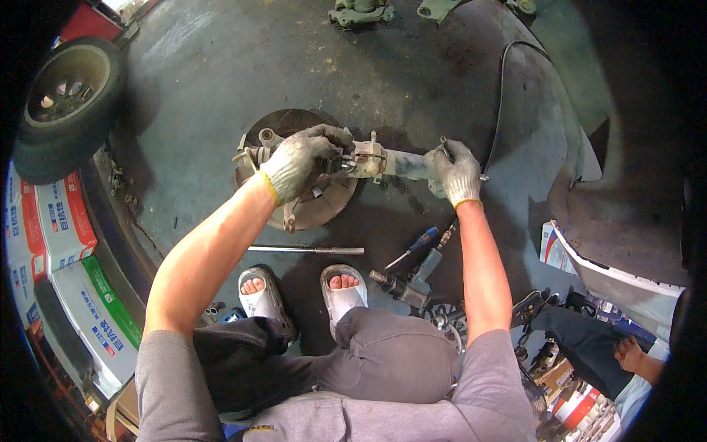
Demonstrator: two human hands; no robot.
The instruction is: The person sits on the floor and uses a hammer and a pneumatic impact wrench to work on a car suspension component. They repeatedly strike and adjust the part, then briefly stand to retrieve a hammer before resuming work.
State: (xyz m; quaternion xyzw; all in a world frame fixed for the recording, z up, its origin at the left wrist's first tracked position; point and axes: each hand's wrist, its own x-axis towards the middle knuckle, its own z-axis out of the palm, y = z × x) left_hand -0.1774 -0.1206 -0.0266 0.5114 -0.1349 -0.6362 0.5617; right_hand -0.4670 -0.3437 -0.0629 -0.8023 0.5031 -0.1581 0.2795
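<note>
A metal strut (405, 164) with a clamp bracket (370, 158) lies horizontally across a hub and brake disc assembly (333, 203) on the floor. My gloved left hand (302, 158) has its fingers curled at the left end of the strut, over the hub; what is under the fingertips is partly hidden. My gloved right hand (456, 168) is closed on the strut's right end, where a short metal piece sticks out.
A metal bar (305, 250), screwdriver (412, 245) and air impact gun (420, 281) lie near my feet. A wheel (70, 103) and boxes (92, 324) line the left side. Metal parts (362, 11) sit ahead. Another person's hand (630, 355) and leg show at lower right.
</note>
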